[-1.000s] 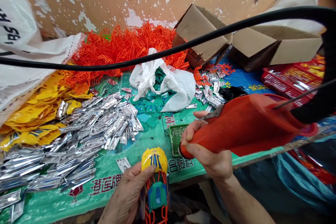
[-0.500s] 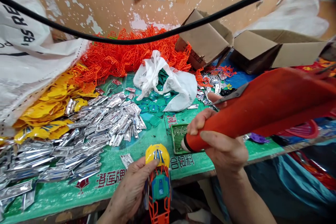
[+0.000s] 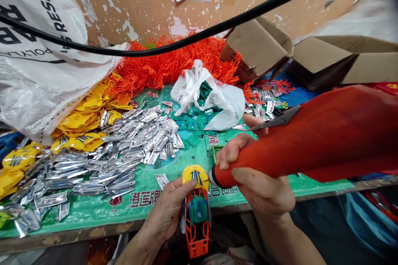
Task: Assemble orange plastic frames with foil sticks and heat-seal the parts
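- Yellow-nosed, the toy car (image 3: 199, 211) is held in my left grip (image 3: 174, 201), across the line of the table's (image 3: 93, 232) front edge in the head view.
- My right grip (image 3: 264, 188) wraps the red tool (image 3: 304, 140); its pale tip (image 3: 211, 178) meets or nearly meets the nose's right side; I cannot tell which.
- I'd brace the car firmly and line the tip up squarely.
- Silver pieces (image 3: 152, 132) crowd the left; bare table lies just ahead; the black cable (image 3: 264, 8) crosses above, worth leaving slack.

Set in an assembly workshop, as shown by a bench (image 3: 146, 182) heaped with silvery panels (image 3: 158, 136) and orange plastic frames (image 3: 149, 70), plus a red power screwdriver (image 3: 295, 145) and resin sack (image 3: 71, 87).
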Motion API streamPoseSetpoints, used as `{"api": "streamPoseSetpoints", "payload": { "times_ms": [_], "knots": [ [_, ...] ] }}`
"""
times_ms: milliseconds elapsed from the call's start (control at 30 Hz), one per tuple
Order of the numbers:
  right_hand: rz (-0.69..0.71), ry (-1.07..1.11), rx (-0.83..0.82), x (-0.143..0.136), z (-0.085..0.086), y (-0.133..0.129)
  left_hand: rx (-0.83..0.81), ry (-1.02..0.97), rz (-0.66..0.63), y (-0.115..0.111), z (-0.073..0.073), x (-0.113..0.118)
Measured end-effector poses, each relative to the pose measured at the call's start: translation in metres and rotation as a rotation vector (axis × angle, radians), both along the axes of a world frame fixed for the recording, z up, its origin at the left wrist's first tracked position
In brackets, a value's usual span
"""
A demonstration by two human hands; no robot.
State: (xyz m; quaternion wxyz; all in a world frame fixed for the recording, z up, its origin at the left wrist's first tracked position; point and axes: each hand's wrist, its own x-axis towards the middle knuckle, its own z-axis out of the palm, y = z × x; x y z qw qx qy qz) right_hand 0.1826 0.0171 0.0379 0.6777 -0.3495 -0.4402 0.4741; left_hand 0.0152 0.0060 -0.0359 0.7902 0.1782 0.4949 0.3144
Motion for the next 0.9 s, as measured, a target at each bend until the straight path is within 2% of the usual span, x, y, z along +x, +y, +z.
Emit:
{"api": "streamPoseSetpoints", "payload": {
  "times_ms": [467, 900],
  "knots": [
    [0.0, -0.092, -0.016, 0.0034, -0.0048, 0.0012, -0.004, -0.021, 0.029, -0.0015, 0.0001, 0.0077],
    [-0.005, -0.068, -0.009, 0.003, -0.0049, 0.0011, -0.008, 0.003, 0.044, -0.0016, 0.001, 0.0076]
  ]
}}
